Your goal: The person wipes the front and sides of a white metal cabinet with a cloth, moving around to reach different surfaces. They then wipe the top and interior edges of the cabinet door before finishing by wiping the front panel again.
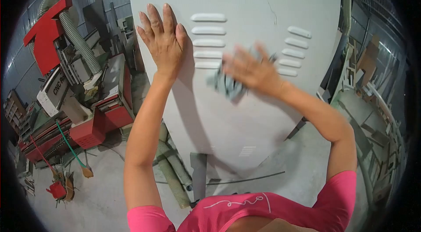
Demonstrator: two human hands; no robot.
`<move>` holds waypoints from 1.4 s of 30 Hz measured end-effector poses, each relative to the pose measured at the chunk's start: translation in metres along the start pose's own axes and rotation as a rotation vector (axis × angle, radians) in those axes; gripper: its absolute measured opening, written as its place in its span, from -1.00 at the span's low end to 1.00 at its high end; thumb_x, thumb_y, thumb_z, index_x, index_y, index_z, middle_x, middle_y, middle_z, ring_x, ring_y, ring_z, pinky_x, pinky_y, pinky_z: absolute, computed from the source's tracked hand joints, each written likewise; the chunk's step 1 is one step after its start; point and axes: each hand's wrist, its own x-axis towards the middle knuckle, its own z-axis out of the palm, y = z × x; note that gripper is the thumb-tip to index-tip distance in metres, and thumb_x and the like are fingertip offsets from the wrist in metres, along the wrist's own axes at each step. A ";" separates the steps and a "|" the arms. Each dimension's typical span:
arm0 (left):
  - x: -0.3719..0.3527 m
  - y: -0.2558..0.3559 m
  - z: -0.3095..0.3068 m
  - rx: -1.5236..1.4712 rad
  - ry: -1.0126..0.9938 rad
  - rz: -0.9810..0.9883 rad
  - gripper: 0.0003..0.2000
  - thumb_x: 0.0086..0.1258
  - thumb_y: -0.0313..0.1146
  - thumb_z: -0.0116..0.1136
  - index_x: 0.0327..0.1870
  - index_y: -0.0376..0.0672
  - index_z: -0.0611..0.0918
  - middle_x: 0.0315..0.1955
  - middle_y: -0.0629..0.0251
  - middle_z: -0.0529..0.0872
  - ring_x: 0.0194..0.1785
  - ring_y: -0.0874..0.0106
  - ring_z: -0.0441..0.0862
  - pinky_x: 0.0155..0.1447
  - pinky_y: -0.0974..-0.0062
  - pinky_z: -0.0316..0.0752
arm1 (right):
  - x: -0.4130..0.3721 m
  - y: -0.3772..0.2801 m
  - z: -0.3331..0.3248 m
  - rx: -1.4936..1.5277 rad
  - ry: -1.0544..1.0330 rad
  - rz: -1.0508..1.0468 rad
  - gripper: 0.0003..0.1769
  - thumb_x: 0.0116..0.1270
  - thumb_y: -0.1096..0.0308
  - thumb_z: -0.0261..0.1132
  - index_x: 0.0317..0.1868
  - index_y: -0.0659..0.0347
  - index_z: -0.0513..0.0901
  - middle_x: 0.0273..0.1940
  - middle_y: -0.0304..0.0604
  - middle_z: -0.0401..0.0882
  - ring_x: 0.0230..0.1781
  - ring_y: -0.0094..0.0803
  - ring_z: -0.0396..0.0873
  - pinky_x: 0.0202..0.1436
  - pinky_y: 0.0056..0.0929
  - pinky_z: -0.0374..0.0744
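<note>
A large pale grey panel (237, 122) with two columns of raised louvre slots stands in front of me. My left hand (164, 41) lies flat on its upper left part, fingers spread, beside the left column of slots (209, 30). Between that column and the right slots (294, 52), my right hand (254, 69) presses a crumpled grey-green cloth (228, 86) against the panel. Motion blurs the right hand's fingers and the cloth. A thin dark mark (273, 12) shows on the upper part of the panel.
At the left stands a red and white CNC machine (90, 126) with ribbed hoses. Brooms and a red dustpan (57, 190) are on the floor near it. More ribbed hose (173, 175) lies below the panel. Stacked boards (372, 113) line the right side.
</note>
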 end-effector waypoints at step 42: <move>-0.044 -0.042 -0.089 -0.474 0.097 -0.388 -0.72 0.45 -0.39 -0.10 0.10 -0.29 0.48 0.02 0.09 0.54 0.04 0.32 0.50 0.10 0.44 0.36 | 0.129 -0.049 0.033 0.246 0.100 -0.103 -0.49 0.13 0.37 0.21 0.15 0.04 0.40 0.28 -0.17 0.28 0.36 -0.26 0.22 0.42 -0.05 0.16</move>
